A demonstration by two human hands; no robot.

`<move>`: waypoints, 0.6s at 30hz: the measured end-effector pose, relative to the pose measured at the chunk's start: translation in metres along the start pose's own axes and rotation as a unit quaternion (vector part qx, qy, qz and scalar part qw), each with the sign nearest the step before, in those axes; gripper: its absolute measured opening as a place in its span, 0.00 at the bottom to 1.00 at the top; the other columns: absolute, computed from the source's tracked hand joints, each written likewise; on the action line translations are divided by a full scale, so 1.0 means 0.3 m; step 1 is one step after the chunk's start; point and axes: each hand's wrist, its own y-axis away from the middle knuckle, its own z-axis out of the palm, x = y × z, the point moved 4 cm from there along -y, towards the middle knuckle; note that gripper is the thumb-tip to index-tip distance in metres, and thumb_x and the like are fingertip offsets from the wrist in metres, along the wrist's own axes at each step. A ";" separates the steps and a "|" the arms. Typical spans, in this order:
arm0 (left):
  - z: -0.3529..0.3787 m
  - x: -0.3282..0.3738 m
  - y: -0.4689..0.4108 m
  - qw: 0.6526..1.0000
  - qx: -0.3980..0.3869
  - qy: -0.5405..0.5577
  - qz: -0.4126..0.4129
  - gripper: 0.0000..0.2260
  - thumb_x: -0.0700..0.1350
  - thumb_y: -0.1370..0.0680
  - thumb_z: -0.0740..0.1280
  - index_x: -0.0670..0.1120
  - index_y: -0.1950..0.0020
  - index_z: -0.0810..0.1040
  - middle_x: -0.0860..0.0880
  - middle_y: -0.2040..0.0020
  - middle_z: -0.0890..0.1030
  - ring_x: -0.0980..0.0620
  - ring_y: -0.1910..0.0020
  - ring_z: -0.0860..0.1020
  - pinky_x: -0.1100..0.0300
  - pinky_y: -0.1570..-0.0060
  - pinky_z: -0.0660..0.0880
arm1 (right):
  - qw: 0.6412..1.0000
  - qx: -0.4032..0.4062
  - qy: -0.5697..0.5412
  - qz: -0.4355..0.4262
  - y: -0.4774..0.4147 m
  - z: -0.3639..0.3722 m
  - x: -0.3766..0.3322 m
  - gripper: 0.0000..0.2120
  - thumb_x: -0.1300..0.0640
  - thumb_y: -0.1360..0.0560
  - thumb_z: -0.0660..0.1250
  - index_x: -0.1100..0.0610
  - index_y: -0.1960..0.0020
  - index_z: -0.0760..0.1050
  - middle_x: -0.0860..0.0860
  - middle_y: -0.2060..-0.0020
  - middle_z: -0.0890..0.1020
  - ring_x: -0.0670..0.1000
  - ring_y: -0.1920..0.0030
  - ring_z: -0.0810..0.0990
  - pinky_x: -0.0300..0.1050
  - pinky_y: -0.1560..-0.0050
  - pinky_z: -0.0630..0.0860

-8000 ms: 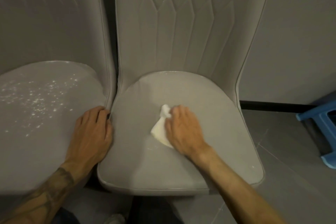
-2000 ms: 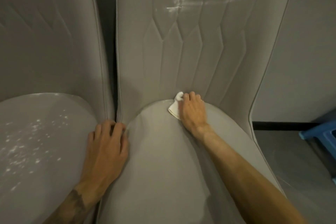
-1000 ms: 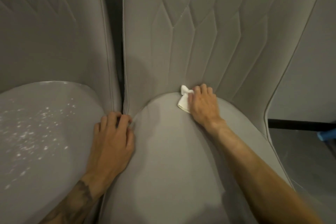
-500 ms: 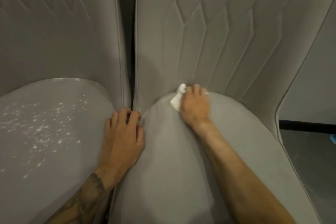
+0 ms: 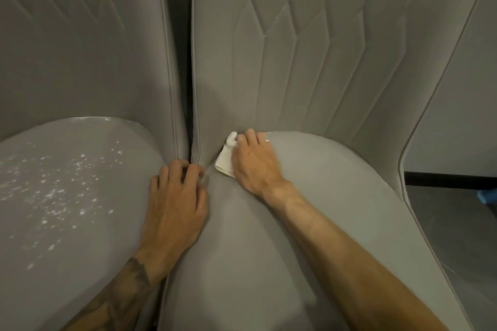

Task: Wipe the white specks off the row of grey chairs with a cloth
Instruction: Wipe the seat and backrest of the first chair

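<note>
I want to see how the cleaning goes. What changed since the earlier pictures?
The right hand slid the cloth from the middle of the right seat back into the crease under the backrest, then left toward the corner. The left hand moved back along the gap between the chairs. Unchanged: the cloth is still held, and the white specks remain on the left seat.

Upright backrests (image 5: 295, 62) block the rear; the speckled left seat (image 5: 67, 209) lies open.

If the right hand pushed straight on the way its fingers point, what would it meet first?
Probably the right chair's backrest: the right hand holds the cloth at the rear of the seat, fingers almost at the backrest's base.
</note>
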 end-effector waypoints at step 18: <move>-0.006 0.002 -0.004 1.000 0.020 -0.007 0.012 0.07 0.44 0.24 0.58 0.47 0.48 0.71 0.44 0.52 0.73 0.41 0.54 0.70 0.45 0.54 0.65 | 0.999 0.002 -0.037 0.026 0.029 -0.021 -0.035 0.10 0.54 0.19 0.55 0.55 0.41 0.71 0.55 0.41 0.73 0.58 0.41 0.70 0.53 0.41 0.65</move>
